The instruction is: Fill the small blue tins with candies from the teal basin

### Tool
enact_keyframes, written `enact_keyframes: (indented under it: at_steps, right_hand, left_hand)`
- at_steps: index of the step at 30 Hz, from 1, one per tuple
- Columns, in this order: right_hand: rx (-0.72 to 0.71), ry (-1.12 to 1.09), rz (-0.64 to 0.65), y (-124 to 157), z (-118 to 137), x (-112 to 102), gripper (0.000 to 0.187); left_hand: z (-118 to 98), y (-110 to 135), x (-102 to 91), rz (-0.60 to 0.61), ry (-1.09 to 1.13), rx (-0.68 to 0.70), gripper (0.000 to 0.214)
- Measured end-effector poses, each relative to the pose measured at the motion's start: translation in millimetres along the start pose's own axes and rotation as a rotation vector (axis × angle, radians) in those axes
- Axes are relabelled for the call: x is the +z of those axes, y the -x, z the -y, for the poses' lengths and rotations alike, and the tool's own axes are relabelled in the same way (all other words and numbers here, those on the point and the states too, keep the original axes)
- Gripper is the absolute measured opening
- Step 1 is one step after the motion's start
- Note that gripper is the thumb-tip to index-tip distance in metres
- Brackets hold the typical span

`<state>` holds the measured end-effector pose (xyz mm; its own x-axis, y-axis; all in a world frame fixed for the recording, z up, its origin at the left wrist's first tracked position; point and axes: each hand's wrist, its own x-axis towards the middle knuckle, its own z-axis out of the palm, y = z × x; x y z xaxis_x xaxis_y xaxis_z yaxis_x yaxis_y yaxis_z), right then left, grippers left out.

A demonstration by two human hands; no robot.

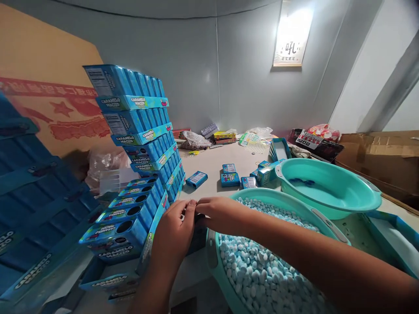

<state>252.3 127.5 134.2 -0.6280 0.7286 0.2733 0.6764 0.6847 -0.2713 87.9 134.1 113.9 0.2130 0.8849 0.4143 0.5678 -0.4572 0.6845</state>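
Observation:
My left hand (176, 224) and my right hand (222, 213) meet at the left rim of a turquoise basin (211, 257). Their fingers are closed together around the top of a small blue candy box (195, 239), mostly hidden and in shadow. Below my right forearm, the basin holds a heap of pale blue and white candies (258, 266). Just left of my left hand, a display tray (108, 281) holds a row of upright blue boxes (131, 218) with round dark windows.
Stacked filled trays (140, 102) rise behind the row, and more blue trays (36, 209) stand far left. Several small blue boxes (230, 179) lie on the table (209, 159). A second turquoise basin (330, 185) holds dark blue pieces. Cardboard cartons (382, 157) stand right.

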Motion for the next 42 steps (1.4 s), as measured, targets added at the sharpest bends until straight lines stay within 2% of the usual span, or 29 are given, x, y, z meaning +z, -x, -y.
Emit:
enact_keyframes:
  at_steps: [2, 5, 8, 10, 13, 17, 20, 26, 31, 35, 37, 42]
  right_hand:
    - [0.017, 0.092, 0.035, 5, -1, -6, 0.027]
    - [0.121, 0.200, 0.120, 18, -3, -21, 0.019]
    - [0.243, 0.178, 0.203, 34, -5, -34, 0.019]
    - [0.262, 0.141, 0.281, 41, -6, -37, 0.026]
    - [0.245, 0.201, 0.381, 44, -3, -34, 0.030]
    - [0.231, 0.323, 0.413, 42, 5, -28, 0.027]
    - [0.237, 0.320, 0.455, 42, 10, -28, 0.028]
    - [0.304, 0.301, 0.647, 41, 19, -38, 0.032]
    - [0.309, 0.305, 0.700, 38, 24, -43, 0.030]
    - [0.381, 0.275, 0.743, 39, 15, -45, 0.035]
    - [0.399, 0.235, 0.707, 41, 7, -44, 0.037]
    - [0.415, 0.163, 0.630, 46, -7, -39, 0.028]
  left_hand:
    - [1, 0, 1.6, 0.010, -0.011, -0.010, 0.039]
    - [4, -1, 5.1, 0.049, -0.039, -0.039, 0.039]
    - [4, -1, 8.4, 0.101, -0.091, -0.060, 0.041]
    - [5, 0, 9.2, 0.113, -0.114, -0.053, 0.043]
    - [5, 1, 7.8, 0.089, -0.124, -0.029, 0.043]
    - [4, 2, 2.6, 0.022, -0.158, 0.005, 0.040]
    - [1, 3, -0.7, -0.020, -0.177, 0.027, 0.040]
    - [0, 3, 2.0, -0.080, -0.176, 0.035, 0.037]
    - [1, 3, 5.3, -0.120, -0.203, 0.059, 0.034]
    - [2, 3, 4.8, -0.102, -0.204, 0.053, 0.035]
    - [2, 3, 5.0, -0.108, -0.191, 0.049, 0.036]
    - [0, 6, 7.2, -0.107, -0.159, 0.090, 0.038]
